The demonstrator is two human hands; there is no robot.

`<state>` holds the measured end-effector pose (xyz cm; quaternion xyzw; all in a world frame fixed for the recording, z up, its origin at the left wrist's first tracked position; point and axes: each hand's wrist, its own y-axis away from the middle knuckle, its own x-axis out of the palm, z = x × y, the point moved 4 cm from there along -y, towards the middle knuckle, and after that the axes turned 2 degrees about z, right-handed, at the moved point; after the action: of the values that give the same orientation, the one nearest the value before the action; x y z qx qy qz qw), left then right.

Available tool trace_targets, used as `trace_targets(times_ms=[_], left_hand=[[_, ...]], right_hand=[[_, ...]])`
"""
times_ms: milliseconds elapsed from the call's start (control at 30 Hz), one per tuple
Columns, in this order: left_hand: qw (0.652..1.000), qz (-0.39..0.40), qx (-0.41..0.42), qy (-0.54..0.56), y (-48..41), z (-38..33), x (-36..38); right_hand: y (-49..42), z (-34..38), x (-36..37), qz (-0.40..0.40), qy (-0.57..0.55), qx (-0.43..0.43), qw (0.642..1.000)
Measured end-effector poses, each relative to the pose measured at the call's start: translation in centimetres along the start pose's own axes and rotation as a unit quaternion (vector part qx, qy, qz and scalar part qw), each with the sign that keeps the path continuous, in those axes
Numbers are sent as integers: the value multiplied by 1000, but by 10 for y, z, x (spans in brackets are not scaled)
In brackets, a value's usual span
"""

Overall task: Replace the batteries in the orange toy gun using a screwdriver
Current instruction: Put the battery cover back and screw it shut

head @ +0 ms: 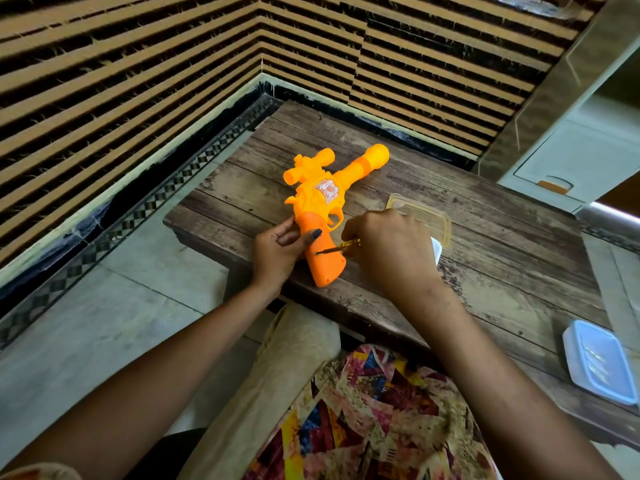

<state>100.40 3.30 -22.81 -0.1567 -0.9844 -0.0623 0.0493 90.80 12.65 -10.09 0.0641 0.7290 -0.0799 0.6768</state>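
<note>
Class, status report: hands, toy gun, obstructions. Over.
Left hand grips toy gun handle. Right hand holds screwdriver, tip on handle. Tub beside it, not blocking.

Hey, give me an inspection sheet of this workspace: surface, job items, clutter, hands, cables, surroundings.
Surface: weathered wooden table, plank-pattern top.
Job's things: orange toy gun lies flat on the table; screwdriver tip set against its grip.
Clutter: clear plastic container behind the right hand; blue-tinted container at the table's right edge.
Grippers: left hand holds the gun's grip; right hand grips the screwdriver.
Cables: nothing seen.
Surroundings: striped wall, tiled floor, white cabinet at right.
</note>
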Motion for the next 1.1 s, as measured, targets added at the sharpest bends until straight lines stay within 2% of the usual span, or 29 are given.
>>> trace_targets(times_ms=[300, 433, 567, 700, 933, 1100], left_hand=[[1000, -13, 11, -2, 2, -1, 2], [999, -15, -22, 21, 1, -2, 3], [996, -8, -65, 53, 1, -1, 2], [986, 28, -114, 119, 5, 4, 5], [950, 103, -176, 236, 3, 9, 19], [940, 148, -169, 256, 4, 13, 18]], right_hand=[[2, -1, 2, 25, -7, -4, 1000], [7, 5, 13, 8, 12, -10, 1000], [10, 7, 23, 23, -48, 13, 999], [13, 12, 22, 51, -97, 25, 994], [16, 4, 18, 9, -109, 63, 992], [14, -2, 18, -2, -88, 78, 993]])
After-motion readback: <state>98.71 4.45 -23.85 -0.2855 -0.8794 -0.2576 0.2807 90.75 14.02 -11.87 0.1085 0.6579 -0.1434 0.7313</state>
